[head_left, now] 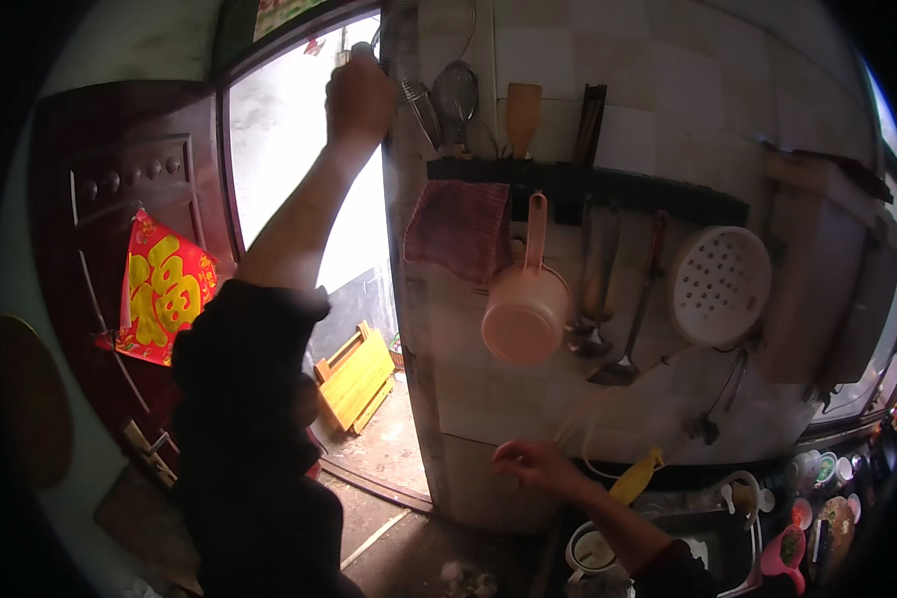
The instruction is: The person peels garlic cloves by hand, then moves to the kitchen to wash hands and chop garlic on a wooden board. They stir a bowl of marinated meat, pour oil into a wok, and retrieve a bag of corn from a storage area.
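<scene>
Overhead, the left hand point(359, 100) is raised against the bright doorway, fingers apparently bent; a small dark piece point(362, 48) shows right at its top, though whether the fingers grip it I cannot tell; just to its right, a slim metal utensil point(422, 112) and a round mesh strainer point(457, 93) stand up from a dark wall rack point(608, 184), with a wooden spatula point(523, 118) farther along.

Lower down, the right hand point(536, 468) reaches leftward in front of the tiled wall; it looks loosely open and unloaded, the fingers slightly curled; a yellow object point(636, 476) is near its wrist, and a white pot point(592, 548) sits below the forearm, beside the sink.

Along the rack, a reddish cloth point(455, 227) drapes from the left end; next to it hangs a pink dipper point(525, 317), then metal ladles, and at the right a white perforated colander point(722, 286); to the left, a dark red door point(100, 130) stands open, bearing a red and yellow paper point(164, 289); past the threshold leans a yellow wooden piece point(357, 381).
</scene>
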Tool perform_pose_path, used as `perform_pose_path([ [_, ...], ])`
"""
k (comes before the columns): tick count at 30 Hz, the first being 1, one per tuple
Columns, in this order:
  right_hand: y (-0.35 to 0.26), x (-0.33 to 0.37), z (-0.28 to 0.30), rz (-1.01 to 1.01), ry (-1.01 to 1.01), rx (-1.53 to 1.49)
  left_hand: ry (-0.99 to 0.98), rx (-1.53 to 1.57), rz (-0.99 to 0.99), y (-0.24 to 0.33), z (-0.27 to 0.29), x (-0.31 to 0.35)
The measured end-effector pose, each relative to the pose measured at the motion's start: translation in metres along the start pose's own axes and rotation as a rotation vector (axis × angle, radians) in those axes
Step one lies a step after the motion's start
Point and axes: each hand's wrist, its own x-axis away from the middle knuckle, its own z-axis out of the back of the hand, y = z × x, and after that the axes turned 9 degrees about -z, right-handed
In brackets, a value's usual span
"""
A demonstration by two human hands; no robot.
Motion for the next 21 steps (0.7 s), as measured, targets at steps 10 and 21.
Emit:
perform_pose_path([
  [10, 0.000, 0.004, 0.026, -0.113, 0.077, 0.032, -0.079, -0.189, -0.034, 0.006, -0.063, 0.024],
  [21, 0.016, 0.006, 0.031, -0.121, 0.046, -0.124, -0.292, -0.074, 0.032, 0.012, -0.064, -0.003],
])
